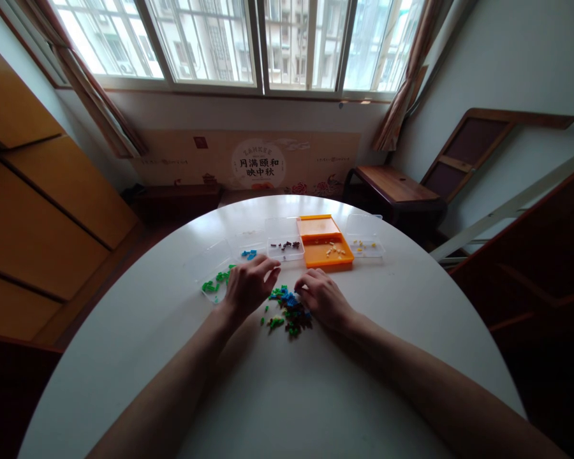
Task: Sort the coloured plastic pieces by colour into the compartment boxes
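Toward the middle of a round white table (100, 357), a loose pile of small colored pieces (289, 309) lies between and just below both hands. Left hand (249, 287): fingers bent, thumb slightly apart from the fingertips; whether a piece is held cannot be told. It overlaps the view of a clear box with green pieces (213, 287). Right hand (323, 296): fingers curled inward, tips at the pile's upper right edge; whether they grasp a piece cannot be told. Beyond the hands, an open orange box (316, 258) contains pale pieces (335, 249).
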{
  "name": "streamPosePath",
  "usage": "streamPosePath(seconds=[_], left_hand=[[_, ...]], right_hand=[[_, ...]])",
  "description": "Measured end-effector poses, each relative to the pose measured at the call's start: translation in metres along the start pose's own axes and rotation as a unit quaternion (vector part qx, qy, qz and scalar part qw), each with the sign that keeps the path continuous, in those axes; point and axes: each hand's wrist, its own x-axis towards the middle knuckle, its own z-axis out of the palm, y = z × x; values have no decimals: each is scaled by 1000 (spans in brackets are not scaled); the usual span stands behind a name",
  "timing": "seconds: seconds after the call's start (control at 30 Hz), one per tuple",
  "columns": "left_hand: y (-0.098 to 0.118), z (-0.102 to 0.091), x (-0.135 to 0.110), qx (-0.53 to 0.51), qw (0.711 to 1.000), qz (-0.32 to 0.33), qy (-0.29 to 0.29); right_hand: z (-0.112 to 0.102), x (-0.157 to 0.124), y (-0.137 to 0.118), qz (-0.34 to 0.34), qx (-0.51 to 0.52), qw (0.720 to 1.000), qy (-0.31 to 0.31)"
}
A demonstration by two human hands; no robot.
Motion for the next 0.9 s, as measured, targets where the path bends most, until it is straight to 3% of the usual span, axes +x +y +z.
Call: streamPosePath(seconds=[0.2,0.57,0.63,0.7,0.8,0.9], left_hand=[[6,-2,0,-40,987,134,-76],[5,3,-2,-23,985,150,-82],[2,1,-2,7,991,111,-69],[-2,-1,0,52,998,12,-25],[-10,-6,2,99,983,-150,36],[-16,-10,4,103,973,-202,27]], right_hand=[[0,1,1,46,97,992,68],[2,0,0,54,124,988,74],[3,-1,1,54,129,987,75],[4,-1,1,49,127,988,71],[3,-3,2,41,120,990,58],[2,-3,1,35,111,992,45]])
